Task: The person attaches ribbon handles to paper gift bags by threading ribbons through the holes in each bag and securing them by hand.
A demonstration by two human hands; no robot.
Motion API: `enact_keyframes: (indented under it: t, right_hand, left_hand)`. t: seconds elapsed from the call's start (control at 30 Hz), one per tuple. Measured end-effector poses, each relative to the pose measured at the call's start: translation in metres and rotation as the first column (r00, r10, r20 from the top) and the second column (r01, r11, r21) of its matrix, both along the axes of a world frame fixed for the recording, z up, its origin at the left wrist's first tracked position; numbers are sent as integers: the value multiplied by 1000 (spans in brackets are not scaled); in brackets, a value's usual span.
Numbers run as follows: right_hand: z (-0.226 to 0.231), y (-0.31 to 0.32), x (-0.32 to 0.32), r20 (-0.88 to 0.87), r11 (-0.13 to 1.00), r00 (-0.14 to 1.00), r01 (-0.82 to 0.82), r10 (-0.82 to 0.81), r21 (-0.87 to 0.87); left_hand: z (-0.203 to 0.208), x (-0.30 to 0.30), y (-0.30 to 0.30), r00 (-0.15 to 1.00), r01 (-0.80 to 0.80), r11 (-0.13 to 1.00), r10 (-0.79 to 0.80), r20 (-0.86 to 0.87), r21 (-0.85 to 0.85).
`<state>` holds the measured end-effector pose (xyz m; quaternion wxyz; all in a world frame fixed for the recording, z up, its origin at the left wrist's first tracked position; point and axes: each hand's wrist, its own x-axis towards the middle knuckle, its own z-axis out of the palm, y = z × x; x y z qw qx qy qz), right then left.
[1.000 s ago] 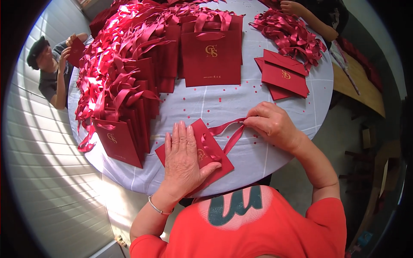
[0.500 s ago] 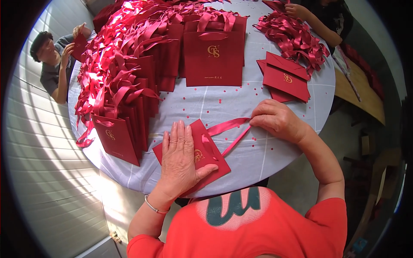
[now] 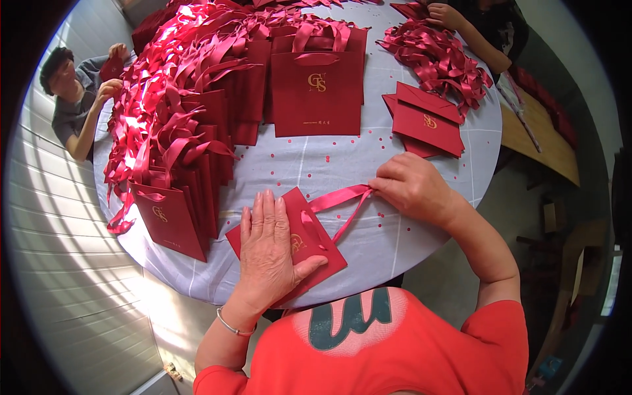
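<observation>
On the left of the table (image 3: 408, 247) stood a row of red bags (image 3: 170, 220) with ribbon handles. Near the middle, the left hand (image 3: 266, 253) lay flat, thumb spread, on a slanted red bag (image 3: 332, 260) at the near edge, while to its right the right hand (image 3: 411, 191) pinched that bag's ribbon (image 3: 342, 196) between thumb and fingers. Farther right, on the far side, flat red bags (image 3: 428, 125) lay stacked beside heaped ribbons (image 3: 438, 62).

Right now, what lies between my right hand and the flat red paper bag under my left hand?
Head view: a glossy red ribbon loop runs from the bag to your right hand.
</observation>
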<state>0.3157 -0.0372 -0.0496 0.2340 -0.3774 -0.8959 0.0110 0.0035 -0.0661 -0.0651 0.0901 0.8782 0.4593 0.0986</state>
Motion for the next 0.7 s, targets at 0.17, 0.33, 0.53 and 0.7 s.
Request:
enact_keyframes:
  t: [0.17, 0.33, 0.53, 0.7]
  right_hand:
    - [-2, -2, -7, 64, 997, 996, 57, -60, 52]
    - [-5, 0, 5, 166, 978, 986, -18, -17, 207]
    - [-9, 6, 7, 148, 966, 989, -67, 30, 248]
    - [-6, 5, 9, 150, 962, 987, -93, 56, 255]
  left_hand:
    - [1, -1, 1, 1000, -2, 1000, 2, 0, -11]
    - [0, 1, 2, 1000, -6, 1000, 5, -28, -15]
    - [3, 1, 1, 998, -23, 1000, 21, -54, -19]
    - [0, 1, -1, 1000, -14, 1000, 14, -17, 1]
